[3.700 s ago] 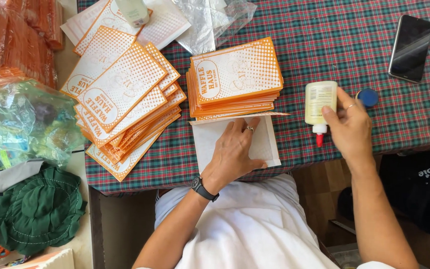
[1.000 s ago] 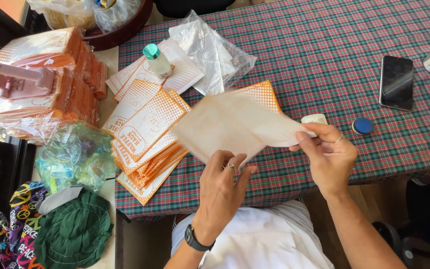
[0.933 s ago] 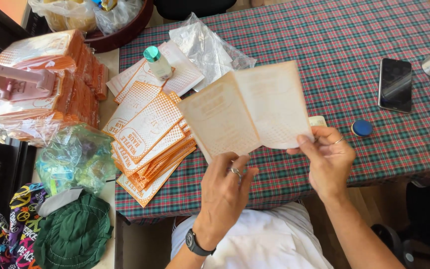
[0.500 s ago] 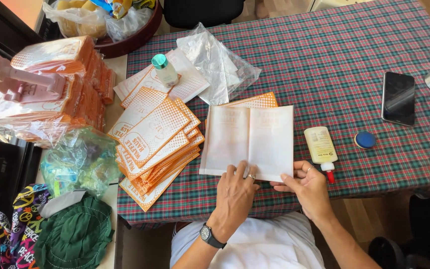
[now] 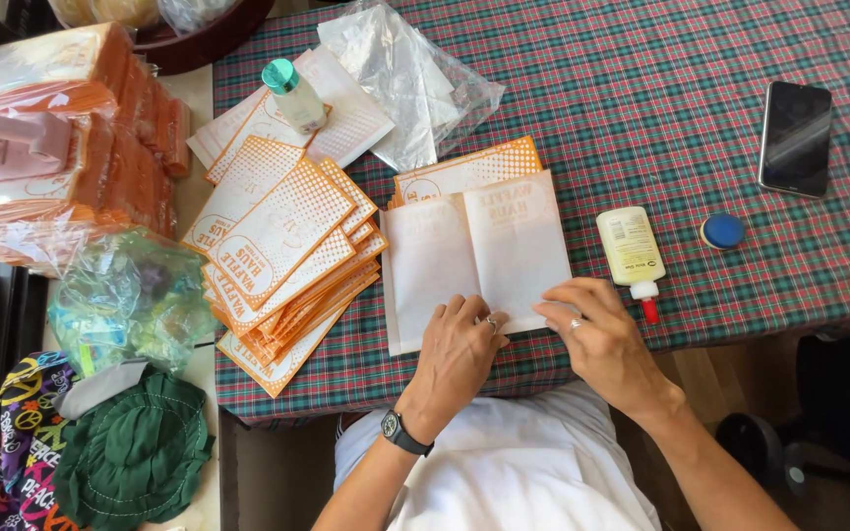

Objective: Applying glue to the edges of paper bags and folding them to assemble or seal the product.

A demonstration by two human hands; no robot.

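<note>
Both the left hand [image 5: 459, 346] and the right hand [image 5: 597, 329] are pressing flat, fingers spread, on the thin, floppy, easily creased paper bag [image 5: 479, 258] lying near the table's [image 5: 641, 118] front edge, best pinched at its corners.

left hand [image 5: 459, 346]: flat, fingers spread; right hand [image 5: 597, 332]: flat, palm down
</note>
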